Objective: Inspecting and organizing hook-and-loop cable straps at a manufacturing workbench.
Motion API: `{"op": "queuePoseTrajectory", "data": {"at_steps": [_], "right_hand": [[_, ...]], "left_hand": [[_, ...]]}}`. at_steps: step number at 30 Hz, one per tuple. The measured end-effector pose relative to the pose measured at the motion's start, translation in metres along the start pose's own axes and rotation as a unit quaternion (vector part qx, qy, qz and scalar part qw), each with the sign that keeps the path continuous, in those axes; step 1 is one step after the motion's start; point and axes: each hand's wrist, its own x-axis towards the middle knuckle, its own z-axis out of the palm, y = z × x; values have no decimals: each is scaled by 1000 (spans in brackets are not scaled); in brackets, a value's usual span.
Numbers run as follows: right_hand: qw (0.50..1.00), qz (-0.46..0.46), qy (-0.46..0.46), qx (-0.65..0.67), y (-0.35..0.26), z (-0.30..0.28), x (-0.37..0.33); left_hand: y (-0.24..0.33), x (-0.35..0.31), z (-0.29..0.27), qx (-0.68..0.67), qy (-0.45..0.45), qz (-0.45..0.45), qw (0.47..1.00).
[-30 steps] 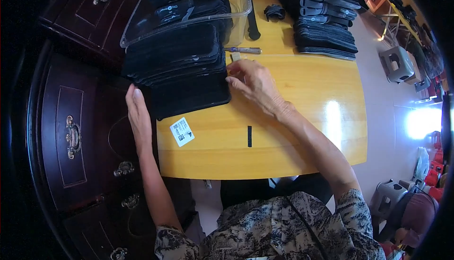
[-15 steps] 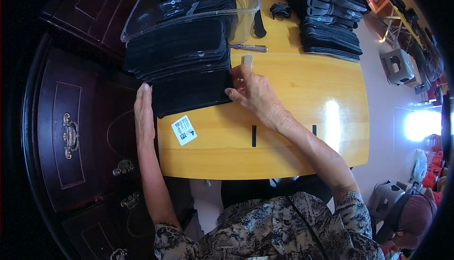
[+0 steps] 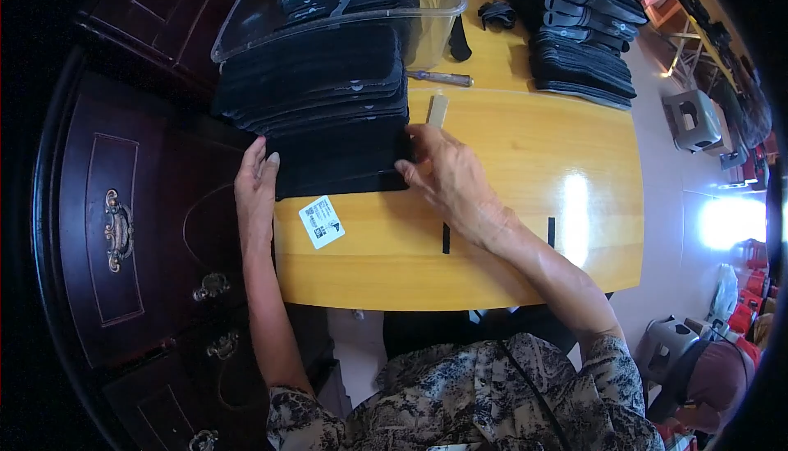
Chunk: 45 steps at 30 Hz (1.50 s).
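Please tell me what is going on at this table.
A person has both hands at the front black piece of a stack: the left hand at its left edge, the right hand at its right edge. Behind it, a clear bin holds more dark pieces, and another pile sits at the far right of the table. Nearer the person lie a white card and two black strips.

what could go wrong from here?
The overlapping pile of flat black fabric-like pieces might slip if the left hand and right hand, at its opposite sides, press unevenly. The small white squarish printed card just in front could get covered if the pile shifts forward.
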Motion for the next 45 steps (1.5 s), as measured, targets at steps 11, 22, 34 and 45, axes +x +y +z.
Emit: {"op": "queuePoseTrajectory", "data": {"at_steps": [11,22,34,45], "right_hand": [[991,43,47,118,19,0,18],[985,88,43,141,20,4,26],[984,34,97,145,4,12,8],[960,129,65,239,13,0,9]], "left_hand": [[44,-42,29,410,107,427,799],[82,17,62,408,86,492,764],[75,21,63,429,103,500,745],[56,-48,54,403,21,537,741]]}}
